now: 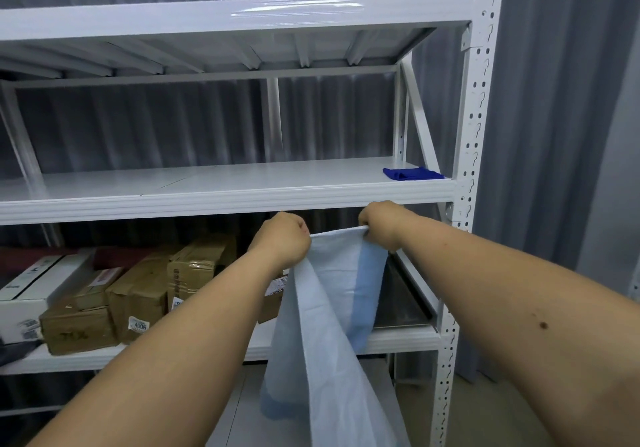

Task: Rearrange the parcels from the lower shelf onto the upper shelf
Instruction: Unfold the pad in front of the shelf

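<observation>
Both hands are up in front of the white rack, just under the front edge of the upper shelf (pixel 221 183). The left hand (pixel 282 238) is balled tight, fingers curled round one top corner of a pale blue woven bag (pixel 332 308); the right hand (pixel 379 225) pinches the other corner, and the bag's top edge runs taut between them. The bag hangs down long and limp, past the lower shelf (pixel 398 337) toward the floor. On that lower shelf, off to the left, sit the parcels: brown cardboard boxes (pixel 138 294) packed side by side, a white box (pixel 31 287) at the far left. On the upper shelf, a folded dark blue cloth (pixel 412 173) lies at the right end.
</observation>
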